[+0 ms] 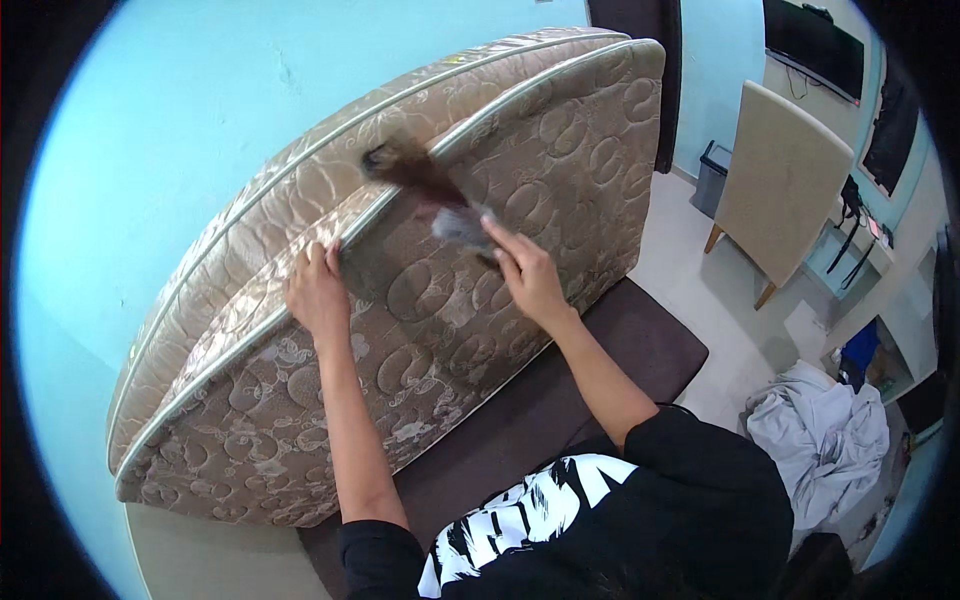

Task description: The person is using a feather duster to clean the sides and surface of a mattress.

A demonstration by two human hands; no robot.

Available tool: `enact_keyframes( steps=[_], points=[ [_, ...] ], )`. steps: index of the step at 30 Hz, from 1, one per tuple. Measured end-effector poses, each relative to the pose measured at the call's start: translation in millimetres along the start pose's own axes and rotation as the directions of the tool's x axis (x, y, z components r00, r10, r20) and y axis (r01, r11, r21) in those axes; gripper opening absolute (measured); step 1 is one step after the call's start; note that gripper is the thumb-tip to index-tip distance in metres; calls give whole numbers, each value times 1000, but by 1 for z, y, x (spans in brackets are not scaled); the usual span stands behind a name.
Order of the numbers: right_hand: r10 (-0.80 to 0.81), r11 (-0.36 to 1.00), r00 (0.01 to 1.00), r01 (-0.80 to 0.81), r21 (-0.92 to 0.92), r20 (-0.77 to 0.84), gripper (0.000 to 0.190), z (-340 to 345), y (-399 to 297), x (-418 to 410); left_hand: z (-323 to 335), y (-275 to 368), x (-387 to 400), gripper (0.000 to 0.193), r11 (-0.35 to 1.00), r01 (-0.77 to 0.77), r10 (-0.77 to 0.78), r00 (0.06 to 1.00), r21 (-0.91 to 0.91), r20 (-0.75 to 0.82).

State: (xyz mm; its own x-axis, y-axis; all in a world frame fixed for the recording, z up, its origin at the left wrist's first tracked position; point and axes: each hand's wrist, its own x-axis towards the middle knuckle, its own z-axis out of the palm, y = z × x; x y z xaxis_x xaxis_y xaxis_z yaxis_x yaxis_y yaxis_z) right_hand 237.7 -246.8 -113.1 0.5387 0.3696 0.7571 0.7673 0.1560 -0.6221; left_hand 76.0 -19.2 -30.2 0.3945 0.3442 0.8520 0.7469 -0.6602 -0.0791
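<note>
Two beige quilted mattresses stand on their long edges before me, the near mattress (420, 300) in front of the far mattress (300, 180). My left hand (319, 292) grips the near mattress by its piped upper edge. In my right hand (529, 270) is a brown and grey brush or duster (427, 180), blurred by motion, its exact kind unclear. Its brown end lies across the upper edge of the near mattress; whether it touches the fabric cannot be told. Beneath the mattresses is a dark brown bed base (637, 352).
A light blue wall (187, 135) rises behind the mattresses. To the right are a beige chair (784, 180), a grey bin (711, 180) and a wall-mounted television (814, 49). Crumpled pale fabric (821, 442) lies on the floor (675, 232) at lower right.
</note>
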Motion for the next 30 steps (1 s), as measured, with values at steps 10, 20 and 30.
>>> enact_keyframes(
  steps=[10, 20, 30],
  points=[
    [41, 999, 999, -41, -16, -27, 38, -50, 39, 35, 5, 6, -12, 28, 997, 73, -72, 996, 26, -62],
    [-88, 996, 986, 88, -6, -141, 48, -100, 79, 60, 7, 5, -14, 29, 995, 80, -77, 996, 66, -39],
    [45, 997, 998, -43, -71, 32, 56, -118, 94, 60, -13, 66, 35, 33, 832, 31, 33, 994, -554, 106]
  ],
)
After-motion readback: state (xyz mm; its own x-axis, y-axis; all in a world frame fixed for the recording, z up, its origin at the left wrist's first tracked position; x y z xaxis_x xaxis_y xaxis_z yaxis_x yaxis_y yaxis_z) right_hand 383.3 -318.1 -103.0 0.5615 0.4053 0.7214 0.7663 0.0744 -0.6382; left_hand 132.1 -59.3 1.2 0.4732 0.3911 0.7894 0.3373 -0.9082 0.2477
